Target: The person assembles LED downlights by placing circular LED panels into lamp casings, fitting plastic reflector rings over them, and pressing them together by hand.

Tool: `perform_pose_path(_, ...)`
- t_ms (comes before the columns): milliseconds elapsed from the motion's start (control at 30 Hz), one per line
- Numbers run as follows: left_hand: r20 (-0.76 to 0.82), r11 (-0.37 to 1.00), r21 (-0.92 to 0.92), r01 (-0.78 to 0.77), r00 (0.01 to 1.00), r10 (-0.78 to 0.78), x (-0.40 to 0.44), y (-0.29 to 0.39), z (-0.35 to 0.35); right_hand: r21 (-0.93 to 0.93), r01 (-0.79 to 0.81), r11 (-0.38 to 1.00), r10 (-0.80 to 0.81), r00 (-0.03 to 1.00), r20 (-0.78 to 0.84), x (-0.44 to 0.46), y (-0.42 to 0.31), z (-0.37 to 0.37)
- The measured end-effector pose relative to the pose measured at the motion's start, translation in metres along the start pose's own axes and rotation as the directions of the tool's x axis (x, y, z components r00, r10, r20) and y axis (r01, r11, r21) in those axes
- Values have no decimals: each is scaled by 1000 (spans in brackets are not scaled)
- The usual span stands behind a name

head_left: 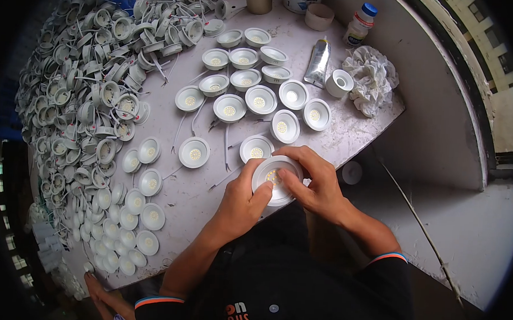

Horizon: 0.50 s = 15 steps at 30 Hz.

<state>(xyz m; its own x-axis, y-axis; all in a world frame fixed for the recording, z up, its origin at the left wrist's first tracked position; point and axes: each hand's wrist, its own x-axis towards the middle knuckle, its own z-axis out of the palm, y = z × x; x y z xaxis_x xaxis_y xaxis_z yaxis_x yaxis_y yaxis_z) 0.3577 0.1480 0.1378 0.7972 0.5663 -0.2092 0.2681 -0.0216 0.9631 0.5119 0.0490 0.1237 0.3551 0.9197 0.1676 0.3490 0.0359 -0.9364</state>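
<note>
Downlight [261, 175] held two-handed at worktop's [209, 183] near edge.
Left hand [242, 196] and right hand [315, 182] pinch it, fingers outside, thumbs inside. Loose grip could drop it past the edge; thumb pressure could damage LEDs [272, 176].

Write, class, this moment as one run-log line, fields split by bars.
left hand: holding lamp | right hand: holding same lamp, thumb inside it | other lamps: spread on table | tube: near cloth
</note>
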Motion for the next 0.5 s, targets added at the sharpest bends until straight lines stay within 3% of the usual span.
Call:
perform_pose_path(67,-2,1000,-5,30,1000,-30,-1,0,1,29,22,999,-21,1000,-14,-1,4,1)
perform_pose_path(133,-52,998,37,-50,997,52,-2,-4,3,183,-34,983,32,999,17,-3,6,0)
perform_pose_path(367,-51,994,97,-43,998,49,0,4,0,94,62,994,-55,996,-73,-7,10,6)
perform_pose_path(433,-24,994,-100,-38,999,35,0,0,-6,181,65,981,-44,992,-117,-8,14,10)
perform_pose_path(500,25,997,-76,17,1000,-15,-2,4,-14,256,17,967,6,996,-88,-6,13,12)
